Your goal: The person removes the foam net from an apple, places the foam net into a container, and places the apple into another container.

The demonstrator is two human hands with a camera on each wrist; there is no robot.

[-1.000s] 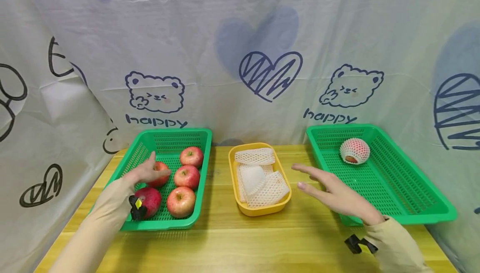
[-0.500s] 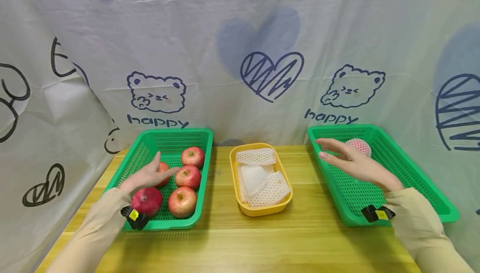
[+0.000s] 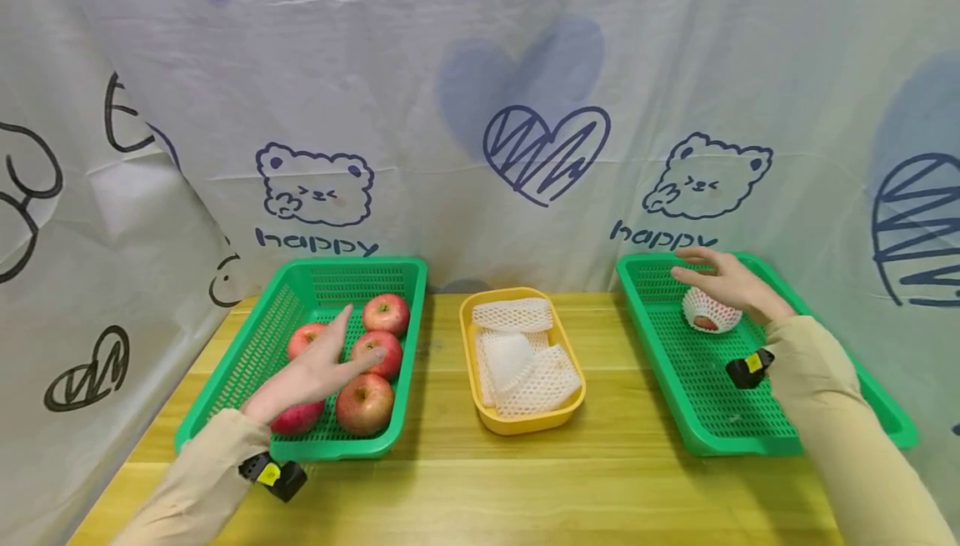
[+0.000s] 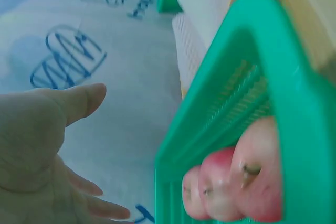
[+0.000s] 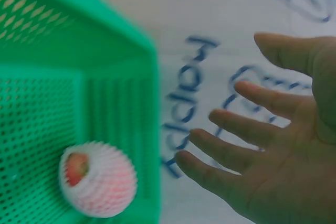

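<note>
My left hand (image 3: 318,371) hovers over the left green basket (image 3: 407,346), fingers spread, holding nothing. Several bare red apples (image 3: 365,404) lie in that basket, some partly hidden by the hand in the head view. My right hand (image 3: 731,281) is above the back of the right green basket (image 3: 690,413), its fingers extended and nothing in them. Below it lies one apple in a white foam net (image 3: 708,313); the right wrist view shows this netted apple (image 5: 100,179) apart from the fingers, with red skin at the net's opening.
Between the baskets a yellow tray (image 3: 491,423) holds several white foam nets (image 3: 510,314). All three containers stand on a wooden table (image 3: 517,488). A patterned white cloth (image 3: 420,196) hangs right behind them.
My right hand has moved right and away from me, from beside the right basket to above it. My left hand has shifted slightly right and toward me, uncovering the back-left apple. The fruit stays put.
</note>
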